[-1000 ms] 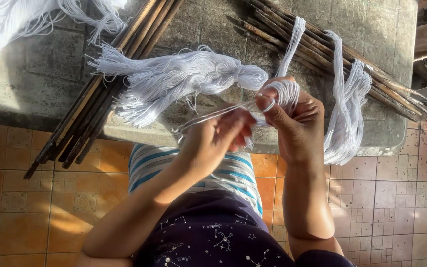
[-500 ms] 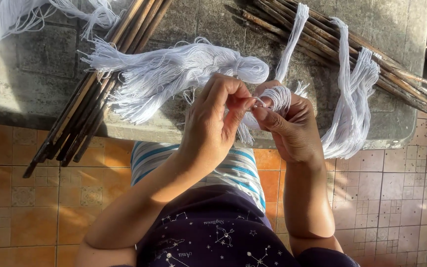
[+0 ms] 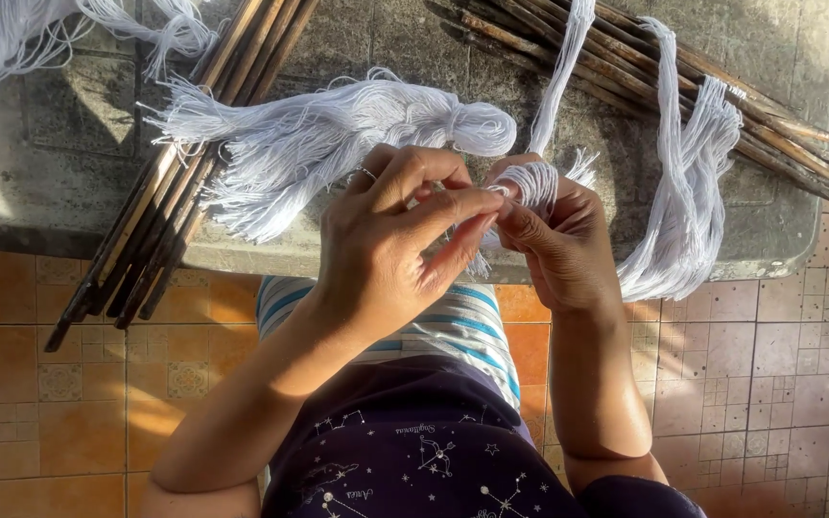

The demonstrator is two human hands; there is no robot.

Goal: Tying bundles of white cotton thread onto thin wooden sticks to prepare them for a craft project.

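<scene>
Where the view begins, nearest to me: my lap, dark cloth (image 3: 405,451) printed with small pale star figures, and above it a hem of white cloth with blue stripes (image 3: 462,326).

Item, floor: orange patterned tiles (image 3: 40,384) to my left, paler pink-grey tiles (image 3: 779,384) to my right.

Item, my left hand (image 3: 390,254): raised over the near edge of the slab, a ring on one finger, thumb and fingertips pinched shut on strands at the small white thread bundle (image 3: 530,182).

Item, my right hand (image 3: 563,240): closed around that same small bundle, whose looped top stands out above my fist; the two hands touch at the fingertips. A tuft of cut ends shows below, between the hands.

Item, grey stone slab (image 3: 69,182): rough, mottled, bearing everything that follows.

Item, large hank of white thread (image 3: 338,134): lying just beyond my left hand, knotted at its right end, loose ends fanned out leftward across a sheaf of sticks.

Item, left sheaf of dark brown sticks (image 3: 175,192): slanted, lower ends overhanging the slab above the orange tiles.

Item, right sheaf of sticks (image 3: 645,67): slanted the other way, with two long white skeins (image 3: 693,192) draped over it and hanging off the near edge.

Item, far left corner: a further mass of loose white thread (image 3: 21,38).

Packages, labels, signs: none seen.
</scene>
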